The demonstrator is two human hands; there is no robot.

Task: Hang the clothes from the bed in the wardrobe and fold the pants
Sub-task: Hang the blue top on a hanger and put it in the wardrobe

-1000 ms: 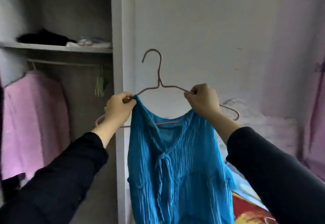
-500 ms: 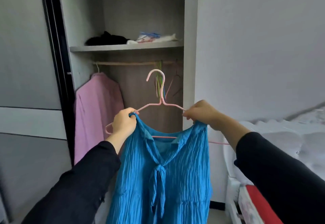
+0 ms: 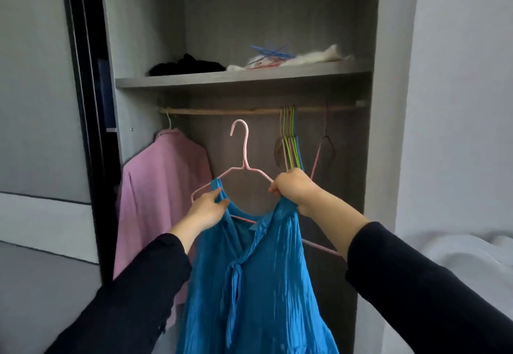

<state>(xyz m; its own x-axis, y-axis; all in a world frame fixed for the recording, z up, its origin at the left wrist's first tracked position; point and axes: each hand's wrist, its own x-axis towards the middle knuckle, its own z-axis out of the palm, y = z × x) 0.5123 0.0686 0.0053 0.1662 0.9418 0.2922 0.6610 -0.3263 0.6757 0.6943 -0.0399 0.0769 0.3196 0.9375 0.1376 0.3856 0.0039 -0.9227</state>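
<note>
Blue top (image 3: 258, 284) hangs in the air in front of the open wardrobe (image 3: 372, 159), held up between your two hands. Its pleated cloth falls below the lower edge of the view. It is partly on a pink hanger (image 3: 244, 153): one shoulder lies over the hanger's left arm, and the other is bunched on the right arm.

Your left hand (image 3: 206, 209) pinches the edge of the cloth at the left shoulder between the thumb and the nearly straight fingers. Your right hand (image 3: 294, 187) is closed in a fist around the hanger's right arm together with the cloth there. The bare right end of the hanger sticks out under your right forearm. The hook points up, below the rod (image 3: 222, 110) and apart from it.

On the rod, a pink shirt (image 3: 158, 187) hangs at the left, and a bunch of coloured hangers (image 3: 291, 145) and a dark hanger (image 3: 329, 145) hang at the right, just behind your right hand. The shelf (image 3: 236, 77) above the rod carries a black garment (image 3: 186, 66) and a white cloth (image 3: 305, 58) with thin blue and red hangers lying on it. A grey sliding door (image 3: 36, 103) stands at the left, and white bedding (image 3: 458, 256) shows at the right.
</note>
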